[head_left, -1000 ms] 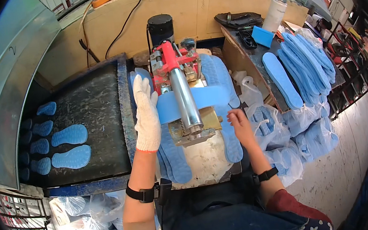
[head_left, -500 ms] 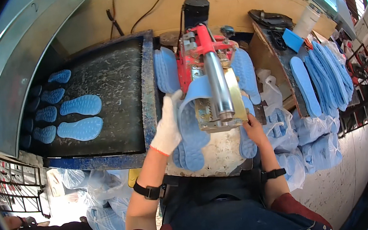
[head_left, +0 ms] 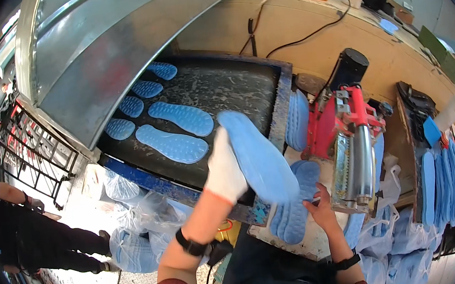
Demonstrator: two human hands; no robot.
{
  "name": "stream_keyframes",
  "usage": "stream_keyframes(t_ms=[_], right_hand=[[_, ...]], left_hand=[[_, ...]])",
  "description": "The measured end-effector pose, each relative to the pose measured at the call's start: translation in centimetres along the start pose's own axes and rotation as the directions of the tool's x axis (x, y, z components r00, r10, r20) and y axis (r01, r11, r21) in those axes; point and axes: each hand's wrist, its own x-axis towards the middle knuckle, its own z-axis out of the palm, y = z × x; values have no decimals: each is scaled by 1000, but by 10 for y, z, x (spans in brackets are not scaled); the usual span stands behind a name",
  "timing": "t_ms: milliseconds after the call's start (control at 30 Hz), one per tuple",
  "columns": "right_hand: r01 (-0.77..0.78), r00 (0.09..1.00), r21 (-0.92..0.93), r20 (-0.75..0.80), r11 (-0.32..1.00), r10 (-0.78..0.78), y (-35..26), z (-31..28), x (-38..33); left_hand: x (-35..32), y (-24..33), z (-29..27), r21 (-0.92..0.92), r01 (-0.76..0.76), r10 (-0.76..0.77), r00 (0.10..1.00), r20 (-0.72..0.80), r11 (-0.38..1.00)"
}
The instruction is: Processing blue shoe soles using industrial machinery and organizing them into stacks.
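Note:
My left hand [head_left: 224, 168], in a white glove, is closed on a blue insole [head_left: 264, 163]. It holds the insole raised and slanted over the front right edge of the black conveyor belt [head_left: 225, 77]. My bare right hand [head_left: 321, 210] has its thumb and fingers apart. Its fingertips are at the right edge of a stack of blue insoles [head_left: 291, 219], in front of a red roller machine [head_left: 344, 122]; whether they touch it is unclear. Two full blue insoles [head_left: 173, 143] lie on the belt, with several others partly under the metal hood [head_left: 131, 51].
Another insole stack [head_left: 297, 121] stands between the belt's blue frame and the machine. More insoles [head_left: 445, 183] stand on edge on the right-hand shelf. Bagged insoles [head_left: 133, 250] lie on the floor. At far left stands another person [head_left: 40, 233].
The view has swung left. My left hand has moved from the machine toward the belt, carrying the insole clear of the roller. My right hand has moved from the machine's right side to the stack.

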Motion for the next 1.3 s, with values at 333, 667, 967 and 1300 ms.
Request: stream_keyframes(t_ms=[333, 667, 967, 1300], right_hand=[[-295, 949, 289, -21, 911, 314, 2, 2, 7], [-257, 953, 566, 13, 783, 303, 53, -29, -27], [30, 828, 235, -550, 971, 108, -2, -136, -28], [188, 684, -627, -469, 756, -559, -36, -199, 0]], left_hand=[[220, -126, -70, -139, 488, -497, 756, -426, 862], [218, -90, -104, 160, 539, -374, 739, -561, 827], [58, 6, -39, -566, -35, -111, 969, -221, 824], [-20, 71, 110, -737, 145, 36, 974, 224, 660]])
